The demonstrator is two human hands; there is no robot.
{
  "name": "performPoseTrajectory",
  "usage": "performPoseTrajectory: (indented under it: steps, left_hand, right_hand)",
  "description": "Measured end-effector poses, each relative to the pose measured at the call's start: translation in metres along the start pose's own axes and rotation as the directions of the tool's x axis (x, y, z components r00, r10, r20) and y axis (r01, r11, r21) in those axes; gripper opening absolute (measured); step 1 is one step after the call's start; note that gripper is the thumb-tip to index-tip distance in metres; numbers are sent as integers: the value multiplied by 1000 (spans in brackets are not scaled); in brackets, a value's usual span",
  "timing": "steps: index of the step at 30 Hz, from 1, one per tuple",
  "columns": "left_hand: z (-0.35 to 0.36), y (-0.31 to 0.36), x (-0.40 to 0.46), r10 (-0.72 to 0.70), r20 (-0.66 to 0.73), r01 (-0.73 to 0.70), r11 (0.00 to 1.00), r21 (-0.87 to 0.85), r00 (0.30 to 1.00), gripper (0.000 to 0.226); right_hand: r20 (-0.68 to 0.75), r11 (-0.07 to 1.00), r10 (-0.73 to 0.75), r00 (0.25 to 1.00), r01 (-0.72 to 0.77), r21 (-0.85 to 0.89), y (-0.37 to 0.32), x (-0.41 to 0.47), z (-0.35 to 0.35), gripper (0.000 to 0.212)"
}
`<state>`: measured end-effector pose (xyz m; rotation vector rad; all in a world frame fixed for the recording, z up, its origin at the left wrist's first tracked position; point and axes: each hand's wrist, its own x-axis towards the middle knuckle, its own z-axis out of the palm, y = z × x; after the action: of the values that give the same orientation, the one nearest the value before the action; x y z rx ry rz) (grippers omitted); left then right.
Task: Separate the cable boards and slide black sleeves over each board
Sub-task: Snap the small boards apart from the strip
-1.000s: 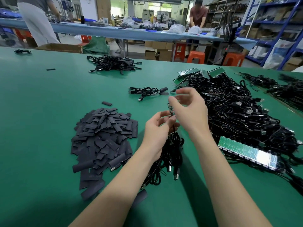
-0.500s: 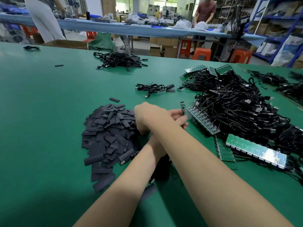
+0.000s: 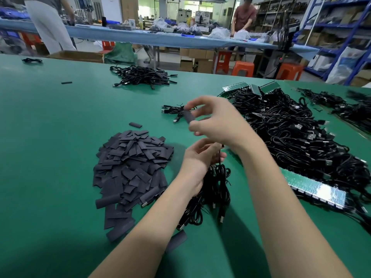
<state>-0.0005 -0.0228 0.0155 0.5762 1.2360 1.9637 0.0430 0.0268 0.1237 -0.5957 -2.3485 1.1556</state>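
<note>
My right hand [image 3: 218, 121] is raised above the table and pinches one black sleeve [image 3: 188, 116] between thumb and fingers. Below it, my left hand [image 3: 200, 157] grips a thin black cable [image 3: 220, 157] whose small board end is mostly hidden behind my right wrist. A bundle of black cables [image 3: 210, 193] hangs and lies under the left hand. The heap of flat black sleeves [image 3: 130, 163] lies to the left. Green board strips [image 3: 313, 185] with cables attached lie to the right.
A big tangle of black cables [image 3: 297, 133] covers the green table's right side. A small cable bunch [image 3: 172, 111] and a farther cable pile [image 3: 142, 76] lie beyond my hands. Loose sleeves [image 3: 135, 125] are scattered about. People stand at the far blue bench [image 3: 140, 37].
My right hand left the sleeve heap and rose up to the right with one sleeve in it. My left hand kept hold of the cable.
</note>
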Motion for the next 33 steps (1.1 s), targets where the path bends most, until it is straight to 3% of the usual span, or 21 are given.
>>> performPoseTrajectory:
  steps: [2, 5, 8, 12, 17, 33]
  left_hand:
    - [0, 0, 0, -10, -11, 10, 1000, 11, 1000, 7]
    - [1, 0, 2, -10, -22, 11, 999, 40, 1000, 8]
    - [1, 1, 0, -15, -20, 16, 998, 65, 1000, 9]
    - [1, 4, -1, -12, -34, 14, 998, 57, 999, 10]
    - [2, 5, -2, -12, -27, 13, 999, 38, 1000, 11]
    - [1, 5, -3, -26, -16, 26, 1000, -5, 1000, 11]
  right_hand:
    - [-128, 992, 20, 992, -4, 124, 17, -5, -13, 45]
    - [-259, 937, 122, 958, -25, 347, 44, -10, -25, 33]
    - [-276, 856, 271, 922, -100, 507, 66, -12, -31, 21]
    - [-278, 799, 290, 916, -71, 597, 78, -13, -36, 21]
    - [-311, 839, 199, 930, 2, 544, 78, -11, -30, 23]
    - [-292, 869, 139, 946, 25, 494, 82, -11, -31, 23]
